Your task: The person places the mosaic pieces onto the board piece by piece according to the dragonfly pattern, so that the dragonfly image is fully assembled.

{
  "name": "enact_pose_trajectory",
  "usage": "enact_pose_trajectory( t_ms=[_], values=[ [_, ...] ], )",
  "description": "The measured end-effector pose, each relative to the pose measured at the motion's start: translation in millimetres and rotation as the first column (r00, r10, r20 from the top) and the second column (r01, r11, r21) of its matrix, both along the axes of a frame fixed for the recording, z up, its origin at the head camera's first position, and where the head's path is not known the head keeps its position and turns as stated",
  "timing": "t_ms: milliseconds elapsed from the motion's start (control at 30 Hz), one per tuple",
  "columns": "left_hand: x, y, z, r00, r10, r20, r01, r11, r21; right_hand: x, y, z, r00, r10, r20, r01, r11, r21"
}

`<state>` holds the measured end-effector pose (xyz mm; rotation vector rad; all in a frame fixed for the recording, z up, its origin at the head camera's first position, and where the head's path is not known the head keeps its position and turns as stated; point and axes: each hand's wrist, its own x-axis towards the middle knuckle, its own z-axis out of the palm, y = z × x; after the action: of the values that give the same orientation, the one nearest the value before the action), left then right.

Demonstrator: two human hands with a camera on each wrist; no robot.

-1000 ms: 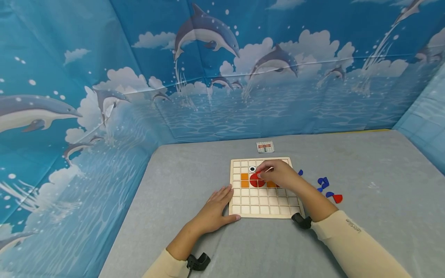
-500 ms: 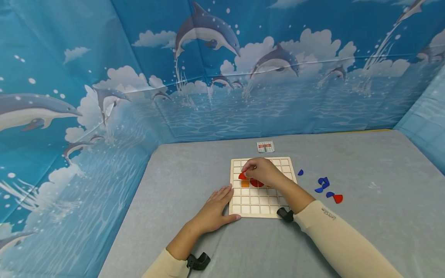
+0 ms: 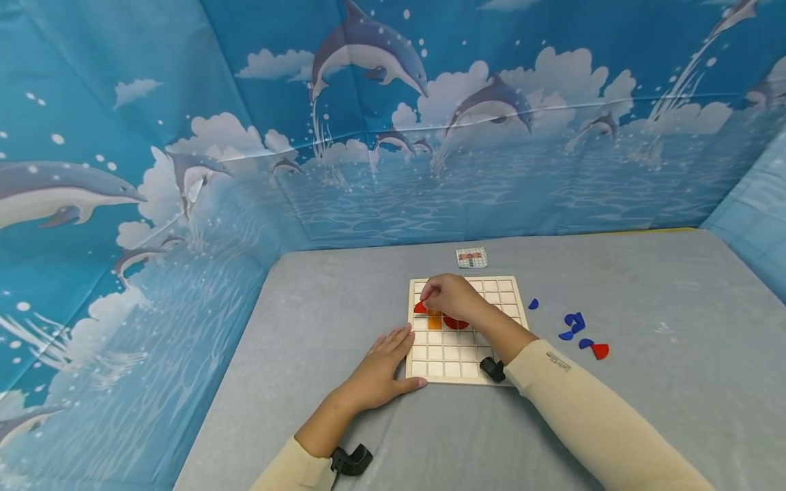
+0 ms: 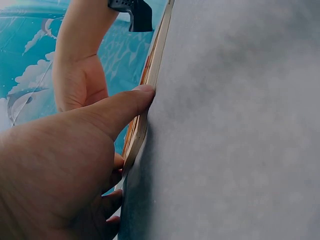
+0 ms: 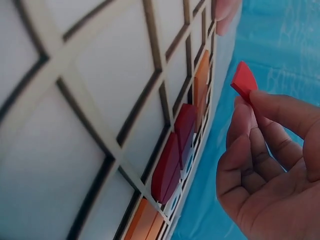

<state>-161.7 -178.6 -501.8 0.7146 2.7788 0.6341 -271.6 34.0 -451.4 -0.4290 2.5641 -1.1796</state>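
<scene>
My right hand point(image 3: 453, 298) pinches a red quarter-circle piece point(image 5: 245, 80) between thumb and fingertips, over the left columns of the wooden grid board point(image 3: 445, 370). In the right wrist view the piece is held apart from the board. Orange squares point(image 3: 434, 323) and dark red curved pieces point(image 5: 172, 162) sit in the grid's cells; my right hand and forearm hide part of that row from the head. My left hand point(image 3: 382, 372) lies at the board's left side with fingers extended, its fingertips and thumb touching the edges of the board.
A small printed pattern card point(image 3: 471, 258) lies behind the board. Right of the board are a blue half-round piece point(image 3: 533, 304), several blue pieces point(image 3: 578, 320) in a loose group and a red quarter-circle point(image 3: 600, 351). A dolphin-print curtain point(image 3: 393, 184) borders the grey tabletop point(image 3: 331, 300).
My right hand has moved left across the board, from over the red circle to the left columns, carrying the red piece. My left hand has stayed at the board's edge.
</scene>
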Motion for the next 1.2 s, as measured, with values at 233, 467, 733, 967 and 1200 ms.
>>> enact_pose_trajectory(
  t_ms=[233, 467, 733, 967, 1200],
  values=[
    [0.9, 0.3, 1.2, 1.000, -0.004, -0.001, 0.004, 1.000, 0.000, -1.4, -7.0, 1.9, 1.000, 0.004, -0.019, -0.003, 0.999, 0.050],
    [2.2, 0.4, 2.5, 1.000, -0.003, 0.001, 0.003, 1.000, 0.003, -2.9, -10.7, -0.8, 1.000, 0.006, -0.011, -0.005, 0.995, 0.098],
    [2.7, 0.5, 3.6, 1.000, 0.003, 0.007, -0.003, 1.000, 0.005, -4.6, -12.4, -2.3, 0.998, 0.038, -0.053, -0.030, 0.990, 0.139],
    [2.2, 0.9, 3.2, 1.000, 0.007, 0.006, -0.007, 1.000, -0.003, -8.9, -14.6, -6.1, 0.995, 0.057, -0.084, -0.040, 0.981, 0.191],
    [2.2, 0.3, 2.5, 1.000, 0.004, -0.001, -0.004, 1.000, -0.007, -9.5, -16.1, -6.2, 0.991, 0.075, -0.108, -0.047, 0.971, 0.236]
  ],
)
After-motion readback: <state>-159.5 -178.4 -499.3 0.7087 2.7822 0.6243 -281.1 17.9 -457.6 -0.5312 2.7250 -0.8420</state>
